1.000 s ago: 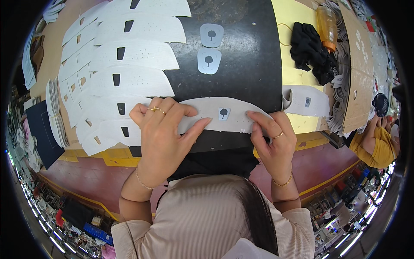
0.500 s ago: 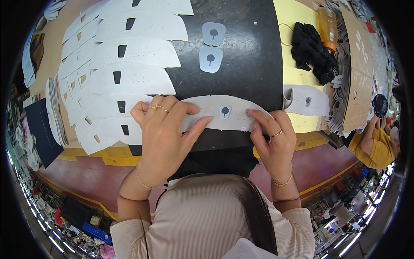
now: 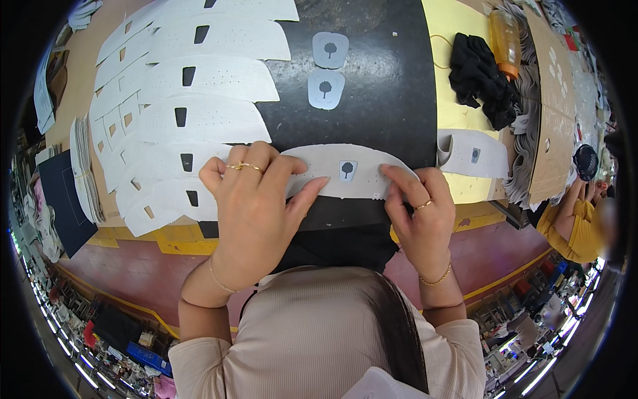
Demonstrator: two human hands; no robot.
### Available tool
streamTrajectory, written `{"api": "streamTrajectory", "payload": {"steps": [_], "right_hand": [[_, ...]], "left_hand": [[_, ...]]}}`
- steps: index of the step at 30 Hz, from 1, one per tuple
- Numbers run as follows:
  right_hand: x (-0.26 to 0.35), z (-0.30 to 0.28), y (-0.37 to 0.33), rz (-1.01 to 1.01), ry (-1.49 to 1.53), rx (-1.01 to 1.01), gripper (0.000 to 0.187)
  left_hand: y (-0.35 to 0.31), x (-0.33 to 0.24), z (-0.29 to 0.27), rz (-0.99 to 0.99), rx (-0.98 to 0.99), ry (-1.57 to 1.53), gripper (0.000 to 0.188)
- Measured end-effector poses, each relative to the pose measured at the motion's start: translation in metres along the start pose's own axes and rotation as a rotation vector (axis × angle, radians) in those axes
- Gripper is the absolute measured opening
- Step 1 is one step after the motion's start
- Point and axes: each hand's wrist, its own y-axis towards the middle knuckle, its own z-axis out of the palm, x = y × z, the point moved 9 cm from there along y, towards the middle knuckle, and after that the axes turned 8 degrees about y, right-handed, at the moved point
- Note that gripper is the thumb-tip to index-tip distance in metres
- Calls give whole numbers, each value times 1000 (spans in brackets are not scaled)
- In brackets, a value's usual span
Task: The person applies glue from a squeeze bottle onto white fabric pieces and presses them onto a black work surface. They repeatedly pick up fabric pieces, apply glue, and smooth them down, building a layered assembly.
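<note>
A curved grey fabric panel lies on the black work surface close in front of me, a small pale patch with a dark tree at its middle. My left hand grips the panel's left end, thumb along the lower edge and curled fingers above. At the other end my right hand pinches the panel between thumb and fingers. Beyond it, two loose rounded pale-blue patches with tree shapes rest one above the other. White panels with cut-out windows overlap in rows to the left, beside my left hand.
On the right, a yellow sheet bears another tree-patch panel, a bunched black cloth and an orange bottle. A cardboard box holds stacked grey pieces. A person in yellow is at the far right.
Almost nothing differs. Both hands keep their hold on the grey panel, and the view has shifted very slightly.
</note>
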Motion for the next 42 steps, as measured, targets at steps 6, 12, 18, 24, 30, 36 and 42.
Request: {"api": "streamTrajectory", "payload": {"steps": [6,12,18,24,30,36,42], "right_hand": [[15,-3,-6,-89,-268,-29,48],[30,3,-11,-289,-409,-99,43],[32,9,-9,-348,-394,42,38],[37,9,-1,-292,-375,125,43],[34,11,6,-257,-337,146,47],[31,14,8,-304,-371,167,47],[36,16,8,-350,-435,203,46]], "left_hand": [[-3,-8,-7,5,-68,139,28],[-11,-25,-2,216,-137,46,24],[-14,-35,7,465,-144,-50,30],[-16,-35,10,531,-131,-9,33],[-18,-39,11,526,-128,48,35],[-18,-40,15,509,-119,80,38],[-16,-43,16,489,-110,82,39]]}}
